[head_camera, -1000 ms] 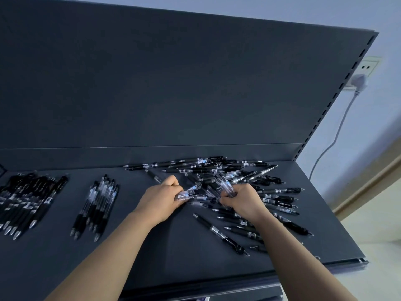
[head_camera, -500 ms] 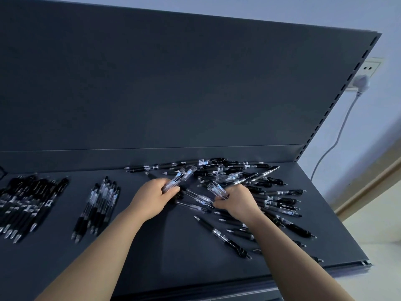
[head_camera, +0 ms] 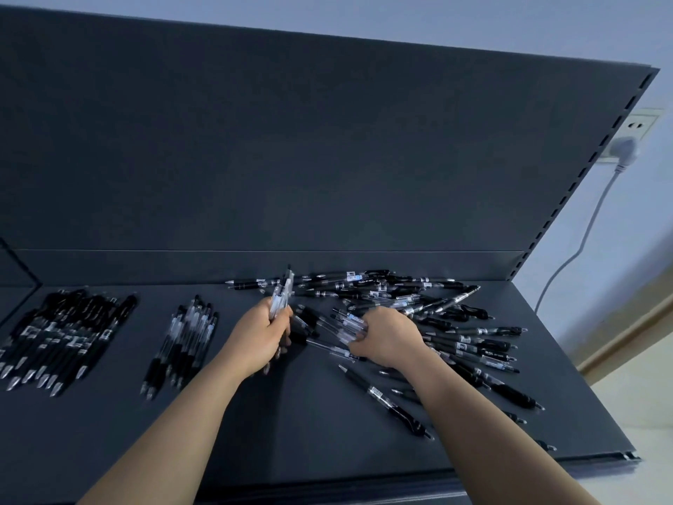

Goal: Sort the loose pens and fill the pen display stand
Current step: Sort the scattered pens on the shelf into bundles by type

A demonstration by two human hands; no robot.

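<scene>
A loose heap of black and clear pens (head_camera: 418, 311) lies on the dark shelf (head_camera: 291, 424), right of centre. My left hand (head_camera: 260, 337) grips a few clear pens (head_camera: 282, 297) that point up and away from me. My right hand (head_camera: 386, 335) sits at the heap's left edge, its fingers curled round several clear pens (head_camera: 349, 324). Two sorted groups lie to the left: clear-barrelled pens (head_camera: 182, 344) and black pens (head_camera: 65, 333).
The shelf's tall dark back panel (head_camera: 291, 158) rises behind the pens. Its front edge (head_camera: 510, 464) runs below my arms. A white plug and cable (head_camera: 619, 154) hang on the wall at the right.
My left hand has drawn its clear pens leftward out of the heap and turned them upright. My right hand stays on the heap, gathering clear pens.
</scene>
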